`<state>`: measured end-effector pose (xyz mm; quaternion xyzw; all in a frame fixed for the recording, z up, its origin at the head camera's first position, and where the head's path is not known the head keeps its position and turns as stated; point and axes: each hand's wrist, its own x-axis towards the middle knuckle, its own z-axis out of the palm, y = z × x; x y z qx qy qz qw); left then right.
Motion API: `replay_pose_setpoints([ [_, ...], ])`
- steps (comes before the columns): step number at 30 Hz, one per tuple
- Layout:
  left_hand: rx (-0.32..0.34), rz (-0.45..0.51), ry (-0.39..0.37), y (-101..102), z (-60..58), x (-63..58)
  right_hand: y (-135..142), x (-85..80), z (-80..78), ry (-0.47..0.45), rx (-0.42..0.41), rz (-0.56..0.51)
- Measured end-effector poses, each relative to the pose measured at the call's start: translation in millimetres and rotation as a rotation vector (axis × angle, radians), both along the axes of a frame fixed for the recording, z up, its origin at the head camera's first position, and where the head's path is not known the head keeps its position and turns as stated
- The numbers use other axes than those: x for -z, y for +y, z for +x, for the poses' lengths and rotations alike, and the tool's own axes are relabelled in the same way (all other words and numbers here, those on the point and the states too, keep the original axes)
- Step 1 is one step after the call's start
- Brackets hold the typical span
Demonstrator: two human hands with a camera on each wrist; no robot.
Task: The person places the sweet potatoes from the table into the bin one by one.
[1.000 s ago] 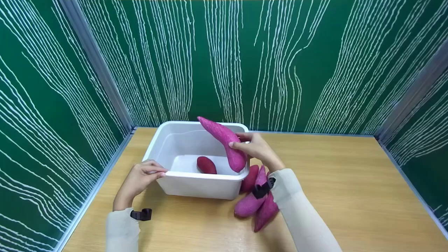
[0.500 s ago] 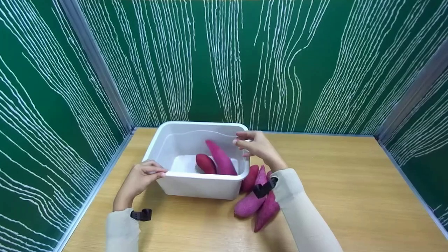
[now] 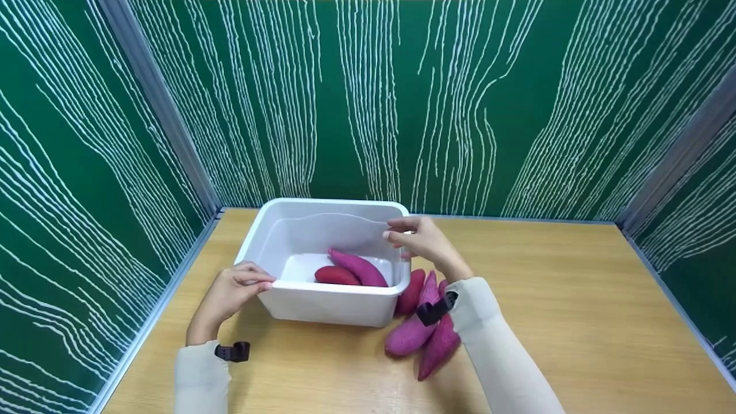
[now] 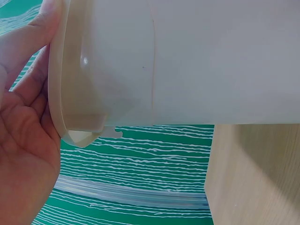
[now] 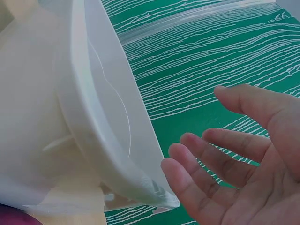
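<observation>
Green walls with wavy white lines beyond both hands, joined at the corners by grey metal strips; below both hands, a pale wooden tabletop. Pinching the rim at the near corner of a white tub with the left hand, thumb and fingers closed on the edge. Released on the other side: the right hand, with thumb and fingers apart and loosely bent, at the tub's far-side rim from the left hand; from these views, impossible to tell whether touching. Lying between the two hands, on the tub floor: a red sweet potato, nearer the left hand, and a purple sweet potato, nearer the right, side by side and partly hidden by the near wall. Beneath the right wrist, just outside the tub: a pile of sweet potatoes, partly covered by a black wrist camera. Around both wrists, pale sleeves.
</observation>
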<state>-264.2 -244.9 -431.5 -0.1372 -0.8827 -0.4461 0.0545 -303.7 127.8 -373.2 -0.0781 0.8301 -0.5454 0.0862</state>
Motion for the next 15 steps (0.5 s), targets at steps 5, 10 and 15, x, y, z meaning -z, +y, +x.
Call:
replay_pose_setpoints([
  [5,-0.002,0.006,-0.027,-0.5,-0.6,-0.8,-0.7,0.3,0.3,0.003,-0.002,0.006],
  [10,0.002,0.004,-0.016,-0.7,-0.6,-0.7,-1.1,0.8,0.3,0.007,-0.001,-0.001],
  [15,0.004,0.006,-0.017,-1.3,-1.2,0.4,-0.1,1.8,1.4,0.018,-0.005,-0.009],
])
